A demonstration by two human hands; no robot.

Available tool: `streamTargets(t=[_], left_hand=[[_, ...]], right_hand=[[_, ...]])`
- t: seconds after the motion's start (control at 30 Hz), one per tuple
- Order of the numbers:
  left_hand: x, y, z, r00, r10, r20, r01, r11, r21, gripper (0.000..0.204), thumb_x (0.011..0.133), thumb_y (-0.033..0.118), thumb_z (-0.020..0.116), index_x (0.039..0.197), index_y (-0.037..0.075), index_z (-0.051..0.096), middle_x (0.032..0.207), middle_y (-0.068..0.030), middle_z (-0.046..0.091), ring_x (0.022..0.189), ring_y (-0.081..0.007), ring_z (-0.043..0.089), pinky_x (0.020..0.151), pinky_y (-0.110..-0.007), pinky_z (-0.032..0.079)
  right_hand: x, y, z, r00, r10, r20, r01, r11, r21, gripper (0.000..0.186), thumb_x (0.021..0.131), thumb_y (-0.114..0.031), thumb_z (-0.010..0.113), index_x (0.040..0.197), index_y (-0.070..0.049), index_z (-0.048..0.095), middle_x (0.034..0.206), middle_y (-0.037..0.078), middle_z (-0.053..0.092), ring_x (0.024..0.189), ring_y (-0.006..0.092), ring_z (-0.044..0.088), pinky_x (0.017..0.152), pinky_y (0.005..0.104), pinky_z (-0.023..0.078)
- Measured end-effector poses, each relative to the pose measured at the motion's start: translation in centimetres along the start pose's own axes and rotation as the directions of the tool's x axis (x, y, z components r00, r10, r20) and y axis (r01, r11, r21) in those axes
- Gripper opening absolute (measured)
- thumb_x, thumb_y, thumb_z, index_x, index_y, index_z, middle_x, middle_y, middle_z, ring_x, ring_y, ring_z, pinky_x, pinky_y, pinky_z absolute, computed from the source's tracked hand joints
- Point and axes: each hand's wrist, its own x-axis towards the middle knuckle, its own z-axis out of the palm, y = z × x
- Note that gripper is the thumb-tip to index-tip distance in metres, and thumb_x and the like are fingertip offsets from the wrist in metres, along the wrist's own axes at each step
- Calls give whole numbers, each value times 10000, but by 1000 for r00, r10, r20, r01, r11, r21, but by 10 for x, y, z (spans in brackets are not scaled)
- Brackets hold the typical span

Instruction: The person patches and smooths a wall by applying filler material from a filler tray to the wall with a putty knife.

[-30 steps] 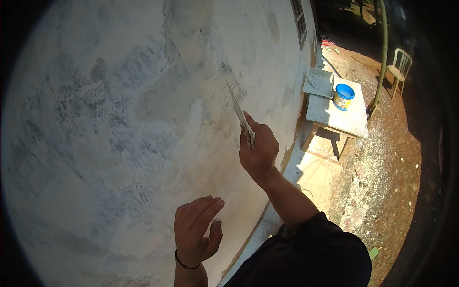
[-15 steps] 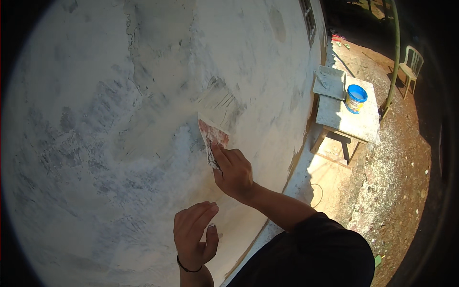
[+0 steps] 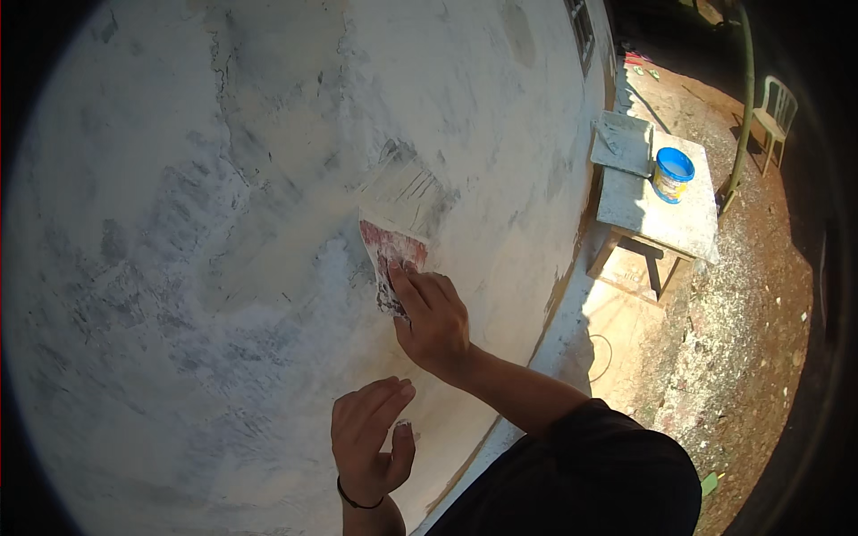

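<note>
My right hand (image 3: 435,323) grips a putty scraper (image 3: 393,246), its wide reddish blade smeared with white filler. The blade lies against the patchy white and grey wall (image 3: 295,375), just below an area of dark scratch marks. Fingers are laid over the blade's face, with the thumb at its lower edge. Lower down, my left hand (image 3: 368,447) is raised in front of the wall with fingers curved and thumb apart, holding nothing. White residue shows on its thumb tip, and a dark band circles the wrist.
Along the wall to the right stands a splattered table (image 3: 661,210). On it are a blue-rimmed bucket (image 3: 672,183) and a grey tray (image 3: 623,143). Beyond are a thin pole (image 3: 740,134) and a plastic chair (image 3: 776,116). A window (image 3: 581,31) is set high in the wall.
The scraper has turned slightly, so more of its blade face shows, and its edge sits a little to the left. My left hand has shifted slightly right in the picture as the view moved.
</note>
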Motion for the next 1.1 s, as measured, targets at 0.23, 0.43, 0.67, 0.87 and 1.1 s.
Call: streamTargets(t=[0.23,0.43,0.67,0.87,1.1], left_hand=[[-11,-12,-10,1000,-17,6,17,1000,12,398,688,0,564,1078,21,638,1019,-141,670,934,-291,638,793,-363,439],[-7,-22,-5,999,39,-16,-40,998,-43,404,679,-8,570,1075,24,640,1015,-136,669,926,-289,639,784,-364,442],[0,-26,-3,999,40,17,-38,992,-117,384,680,-31,536,1044,-3,653,1017,-158,673,953,-305,623,844,-367,466],[-4,-28,-4,996,86,5,-84,986,-141,402,670,-46,538,1051,8,653,1013,-144,674,944,-296,630,830,-360,467],[9,-25,13,991,121,49,-113,983,-144,371,690,-41,549,1043,9,651,993,-127,680,904,-284,635,788,-358,462]], right_hand=[[2,-5,19,997,-35,-72,29,996,-88,572,647,-5,649,1210,48,564,981,152,614,856,294,563,751,356,503],[19,-4,24,990,-33,-135,13,989,-148,524,626,10,652,1148,11,604,895,120,616,788,248,562,678,313,513],[22,8,20,995,-95,-40,86,978,-188,560,639,10,663,1186,72,564,935,165,640,767,284,579,679,347,507],[14,7,20,992,-127,-7,122,963,-239,568,629,6,663,1183,79,560,910,166,636,746,280,572,646,339,505],[10,3,18,996,-90,29,94,969,-230,552,632,14,654,1174,72,566,894,151,641,743,262,586,638,331,511]])
